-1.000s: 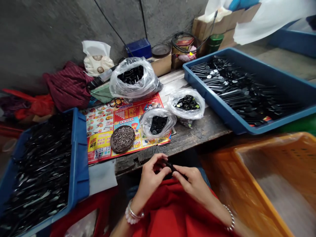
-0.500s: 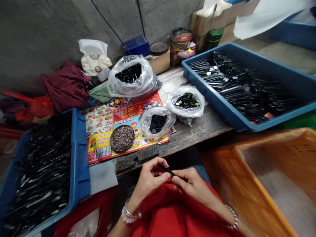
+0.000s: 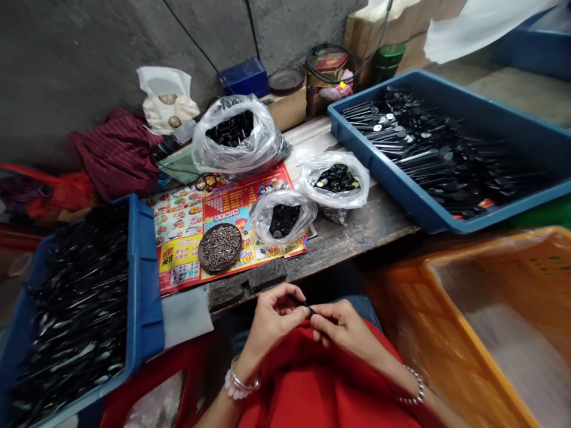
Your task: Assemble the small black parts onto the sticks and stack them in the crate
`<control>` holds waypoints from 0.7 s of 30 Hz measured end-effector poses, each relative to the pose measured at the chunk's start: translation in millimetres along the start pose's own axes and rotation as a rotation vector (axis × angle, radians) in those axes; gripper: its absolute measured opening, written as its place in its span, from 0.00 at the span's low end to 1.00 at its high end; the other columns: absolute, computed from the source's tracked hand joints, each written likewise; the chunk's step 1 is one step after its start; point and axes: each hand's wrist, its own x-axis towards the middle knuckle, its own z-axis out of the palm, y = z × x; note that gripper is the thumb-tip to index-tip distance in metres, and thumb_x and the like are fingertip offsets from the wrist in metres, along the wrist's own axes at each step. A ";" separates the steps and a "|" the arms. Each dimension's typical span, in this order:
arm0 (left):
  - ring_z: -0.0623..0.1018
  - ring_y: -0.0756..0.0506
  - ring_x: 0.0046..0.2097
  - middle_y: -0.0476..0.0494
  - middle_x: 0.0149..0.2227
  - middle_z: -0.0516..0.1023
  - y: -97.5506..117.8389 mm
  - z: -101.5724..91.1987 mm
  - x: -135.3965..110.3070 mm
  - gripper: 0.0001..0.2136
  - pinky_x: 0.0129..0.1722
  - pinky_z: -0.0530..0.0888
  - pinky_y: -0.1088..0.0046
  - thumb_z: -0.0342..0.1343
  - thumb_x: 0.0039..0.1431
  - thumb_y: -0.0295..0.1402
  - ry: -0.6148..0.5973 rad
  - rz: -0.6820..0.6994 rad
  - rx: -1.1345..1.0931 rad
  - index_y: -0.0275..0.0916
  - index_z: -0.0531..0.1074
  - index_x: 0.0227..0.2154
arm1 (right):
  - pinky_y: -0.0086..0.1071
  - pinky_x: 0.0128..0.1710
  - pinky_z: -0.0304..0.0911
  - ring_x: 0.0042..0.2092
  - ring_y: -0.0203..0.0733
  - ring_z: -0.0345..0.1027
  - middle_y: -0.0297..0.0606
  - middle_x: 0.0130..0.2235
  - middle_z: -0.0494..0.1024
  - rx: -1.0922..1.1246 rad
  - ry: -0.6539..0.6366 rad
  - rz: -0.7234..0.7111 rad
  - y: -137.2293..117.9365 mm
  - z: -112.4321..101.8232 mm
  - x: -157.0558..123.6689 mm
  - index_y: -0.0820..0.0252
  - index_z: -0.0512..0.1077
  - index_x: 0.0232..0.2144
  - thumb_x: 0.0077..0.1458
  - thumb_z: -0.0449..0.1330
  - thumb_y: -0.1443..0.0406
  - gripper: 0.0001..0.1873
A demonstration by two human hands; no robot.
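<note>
Low over my red-clothed lap, my left hand [image 3: 277, 315] and my right hand [image 3: 341, 321] meet, fingers pinched together. Between them is a small black part [image 3: 308, 309], mostly covered by the fingers, so its exact shape is hidden. Both hands grip it. On the bench just beyond them stands a round dish of small metal screws or rivets [image 3: 220, 246]. To its right are a small plastic bag of black discs [image 3: 284, 220] and another bag of round black parts [image 3: 337, 179]. Behind sits a larger bag of black pieces [image 3: 232, 131].
A blue crate of black long-handled parts [image 3: 75, 315] is at left. Another blue tray of thin black rods with disc ends [image 3: 428, 154] lies at right. An orange crate [image 3: 495, 303] stands close by my right arm. A red printed sheet [image 3: 178, 232] covers part of the wooden bench [image 3: 357, 238].
The view has shifted slightly. My hands stay together on the black part, with only a small movement of the fingers.
</note>
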 end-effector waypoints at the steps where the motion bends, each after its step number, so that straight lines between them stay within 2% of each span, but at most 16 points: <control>1: 0.68 0.53 0.24 0.50 0.23 0.71 -0.4 -0.3 0.7 0.08 0.23 0.64 0.80 0.64 0.43 0.31 -0.002 0.002 0.008 0.34 0.73 0.27 | 0.25 0.22 0.54 0.19 0.33 0.61 0.32 0.18 0.71 0.001 -0.001 0.003 -0.3 -0.2 0.1 0.63 0.72 0.22 0.63 0.53 0.55 0.23; 5: 0.70 0.52 0.25 0.49 0.25 0.74 -2.9 -7.3 3.8 0.10 0.26 0.67 0.78 0.66 0.44 0.32 -0.072 -0.015 -0.028 0.34 0.75 0.29 | 0.25 0.22 0.54 0.19 0.33 0.61 0.33 0.19 0.72 0.100 -0.030 0.053 -3.0 -3.2 2.1 0.63 0.72 0.22 0.60 0.56 0.50 0.25; 9: 0.74 0.49 0.29 0.46 0.29 0.78 -6.8 -16.4 5.7 0.12 0.31 0.70 0.75 0.66 0.48 0.35 -0.173 -0.022 -0.123 0.35 0.78 0.35 | 0.25 0.21 0.56 0.19 0.32 0.60 0.35 0.22 0.74 0.295 -0.123 0.140 -4.7 -10.0 4.9 0.65 0.74 0.28 0.52 0.61 0.42 0.29; 12: 0.75 0.47 0.32 0.44 0.30 0.79 -7.8 -17.8 5.4 0.07 0.34 0.71 0.74 0.64 0.50 0.33 -0.160 0.037 -0.074 0.35 0.80 0.31 | 0.26 0.23 0.58 0.21 0.33 0.62 0.38 0.24 0.76 0.313 -0.149 0.145 -6.7 -14.0 5.7 0.65 0.75 0.29 0.51 0.63 0.43 0.28; 16: 0.77 0.44 0.37 0.42 0.33 0.80 -6.7 -14.1 3.9 0.04 0.40 0.72 0.70 0.63 0.50 0.28 -0.182 0.160 0.004 0.36 0.81 0.30 | 0.28 0.28 0.62 0.24 0.34 0.64 0.39 0.27 0.78 0.319 -0.116 0.095 -9.6 -14.0 5.7 0.65 0.77 0.29 0.51 0.65 0.46 0.25; 21: 0.77 0.45 0.36 0.43 0.32 0.79 -8.6 -5.5 1.0 0.03 0.39 0.72 0.72 0.62 0.51 0.27 -0.141 0.247 0.008 0.37 0.80 0.29 | 0.26 0.23 0.56 0.21 0.32 0.60 0.35 0.23 0.75 0.411 -0.088 0.167 -3.8 -12.1 6.8 0.64 0.75 0.24 0.50 0.65 0.48 0.23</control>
